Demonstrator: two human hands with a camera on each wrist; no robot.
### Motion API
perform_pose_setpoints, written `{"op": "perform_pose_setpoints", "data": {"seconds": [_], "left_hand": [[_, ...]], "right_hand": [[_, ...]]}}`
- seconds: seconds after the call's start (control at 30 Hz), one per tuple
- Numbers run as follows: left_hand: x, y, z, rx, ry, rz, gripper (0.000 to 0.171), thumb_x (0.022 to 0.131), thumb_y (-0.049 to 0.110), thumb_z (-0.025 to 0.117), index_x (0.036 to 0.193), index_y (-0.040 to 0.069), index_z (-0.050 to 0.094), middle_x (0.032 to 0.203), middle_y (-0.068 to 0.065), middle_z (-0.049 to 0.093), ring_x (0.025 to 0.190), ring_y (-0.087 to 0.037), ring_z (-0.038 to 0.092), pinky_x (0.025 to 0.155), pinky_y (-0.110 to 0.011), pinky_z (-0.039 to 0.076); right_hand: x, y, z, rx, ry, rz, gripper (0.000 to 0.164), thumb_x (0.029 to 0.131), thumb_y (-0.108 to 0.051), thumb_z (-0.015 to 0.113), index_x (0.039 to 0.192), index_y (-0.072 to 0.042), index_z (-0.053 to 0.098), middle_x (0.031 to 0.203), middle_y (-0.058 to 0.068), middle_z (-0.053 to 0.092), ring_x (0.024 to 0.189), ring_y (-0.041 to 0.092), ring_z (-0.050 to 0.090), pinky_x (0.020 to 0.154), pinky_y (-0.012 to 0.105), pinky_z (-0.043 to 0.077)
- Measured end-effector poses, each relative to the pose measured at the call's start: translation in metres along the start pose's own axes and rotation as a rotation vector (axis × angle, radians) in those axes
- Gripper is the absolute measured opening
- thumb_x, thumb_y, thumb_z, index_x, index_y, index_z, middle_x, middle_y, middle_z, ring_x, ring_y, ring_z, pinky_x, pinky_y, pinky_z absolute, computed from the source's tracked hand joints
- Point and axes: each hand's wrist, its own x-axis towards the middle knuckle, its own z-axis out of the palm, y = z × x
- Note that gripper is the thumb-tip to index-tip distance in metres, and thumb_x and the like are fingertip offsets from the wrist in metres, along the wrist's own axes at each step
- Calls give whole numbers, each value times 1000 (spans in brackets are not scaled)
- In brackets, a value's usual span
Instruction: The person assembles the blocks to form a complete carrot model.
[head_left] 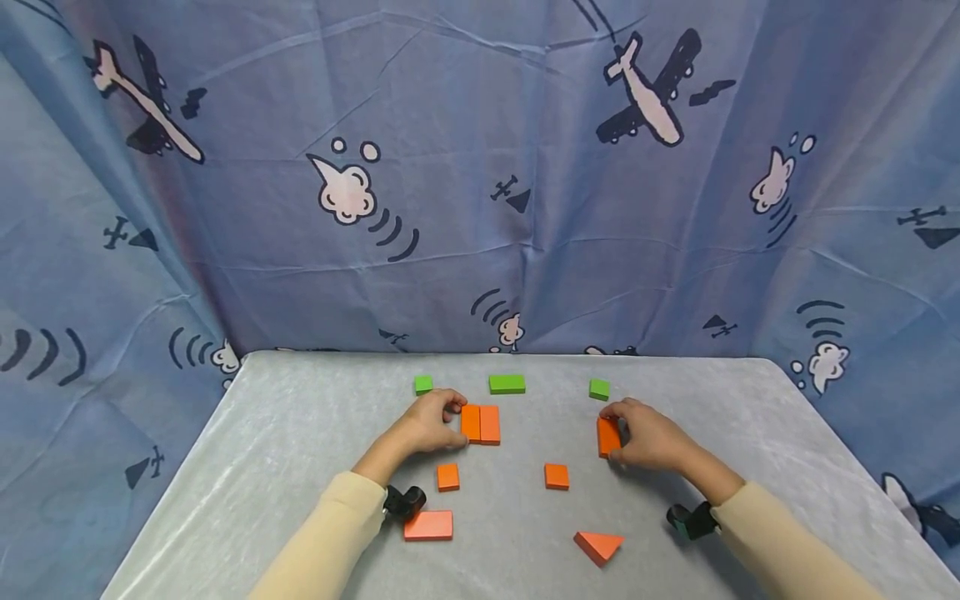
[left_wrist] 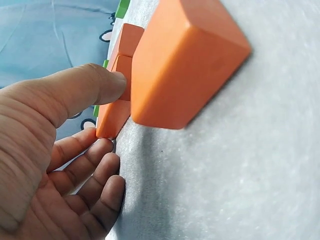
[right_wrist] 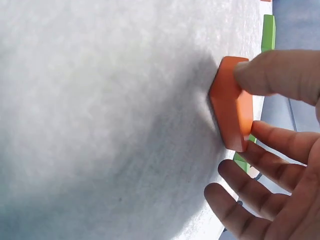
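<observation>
Two rectangular orange blocks lie side by side on the table, a left one [head_left: 470,423] and a right one [head_left: 490,425]. My left hand [head_left: 430,422] pinches the left block lengthwise, thumb on its near end and index finger by its far end. In the left wrist view the other fingers of the left hand [left_wrist: 75,165] are loosely bent. Over to the right, my right hand [head_left: 652,435] pinches a third rectangular orange block [head_left: 608,438] between thumb and index finger. The right wrist view shows this orange block [right_wrist: 230,107] against the cloth, its far side partly hidden.
Along the back lie a small green block [head_left: 423,384], a longer green block [head_left: 507,384] and another small green one [head_left: 599,389]. Nearer are two small orange square blocks [head_left: 557,477], a flat orange-red block [head_left: 429,526] by the left wrist, and a triangular block [head_left: 599,547].
</observation>
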Motion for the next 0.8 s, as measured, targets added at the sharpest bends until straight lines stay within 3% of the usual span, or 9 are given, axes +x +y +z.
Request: {"op": "perform_pose_setpoints", "data": {"seconds": [0.17,0.37,0.5,0.8], "left_hand": [[0,0,-2,5,12,5,54,70,16,84,118,8,62,109,-4,61,92,-16,55,83,-32,48],[-1,-1,-2,-3,6,-3,55,70,17,84,120,7,62,110,-4,62,93,-17,56,83,-33,49],[-1,-2,-1,-16,-4,-12,55,71,17,83,121,7,61,112,-5,61,94,-17,57,85,-34,50],[1,0,-2,-33,-17,-16,56,71,17,84,122,7,61,115,-6,61,99,-19,59,89,-35,50]], "right_hand": [[6,0,-1,-15,-3,-19,55,64,-21,85,112,-5,65,97,4,61,82,17,53,73,35,48],[17,-12,0,3,-4,-62,55,65,-23,84,114,-6,64,107,7,62,91,21,58,79,41,52],[26,-26,5,20,0,-110,54,66,-21,82,114,-7,64,109,5,62,95,23,60,80,41,53],[51,-69,14,31,-26,-132,54,66,-23,82,116,-11,65,104,-1,60,94,19,58,83,37,52]]}}
